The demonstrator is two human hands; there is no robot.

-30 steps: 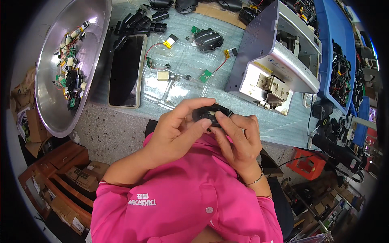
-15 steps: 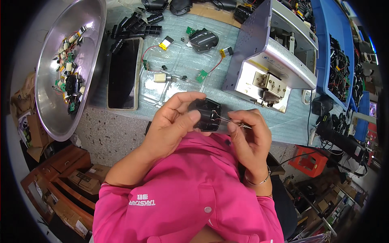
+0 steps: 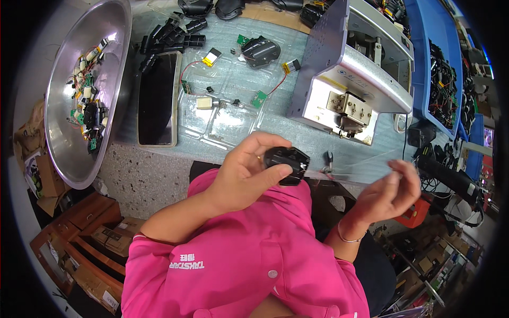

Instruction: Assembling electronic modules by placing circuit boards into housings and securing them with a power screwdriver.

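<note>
My left hand (image 3: 246, 169) grips a black plastic housing (image 3: 289, 164), thumb across its front and fingers behind it, just off the bench's near edge. Out to the right, my right hand (image 3: 389, 193) is raised with its fingers curled and thumb and forefinger drawn together. Motion smears those fingertips, and what they pinch cannot be made out. Faint thin strands run from the housing's right side toward that hand. Between the hands, a small dark-tipped tool (image 3: 330, 159) lies at the bench edge.
A metal bowl (image 3: 63, 164) of wired parts stands at left beside a dark flat panel (image 3: 157, 100). Batteries, green circuit boards (image 3: 259, 99) and another black housing (image 3: 261, 51) lie mid-bench. A metal machine (image 3: 339, 79) and a blue bin (image 3: 424, 63) stand at right.
My right hand has swung away from the housing to the far right. My left hand has shifted the housing slightly right and down.
</note>
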